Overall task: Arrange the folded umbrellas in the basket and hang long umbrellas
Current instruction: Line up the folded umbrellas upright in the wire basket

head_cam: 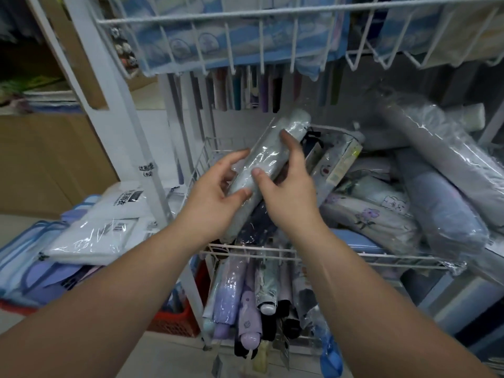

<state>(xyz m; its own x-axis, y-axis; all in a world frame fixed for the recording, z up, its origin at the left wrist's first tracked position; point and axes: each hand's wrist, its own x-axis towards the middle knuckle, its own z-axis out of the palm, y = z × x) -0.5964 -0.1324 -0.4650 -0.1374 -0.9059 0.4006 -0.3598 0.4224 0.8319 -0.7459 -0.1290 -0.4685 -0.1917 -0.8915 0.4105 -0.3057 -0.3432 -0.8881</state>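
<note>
A pale grey folded umbrella point(268, 156) in clear plastic wrap lies slanted above the white wire basket point(275, 249). My left hand point(215, 197) cups its lower half from the left, thumb across the front. My right hand point(289, 186) grips it from the right, fingers over the top and thumb on the wrap. Inside the basket lie several wrapped folded umbrellas, among them a floral one point(368, 216) and a lilac one point(441, 211). Long umbrellas point(245, 296) hang handle-down from the basket's front rail.
An upper wire basket point(245, 36) with blue packaged goods overhangs the work area. More umbrellas point(259, 91) hang behind. Wrapped white and blue packages point(95, 227) are stacked at the left over a red crate point(174, 320). The white rack post point(131, 137) stands left of the basket.
</note>
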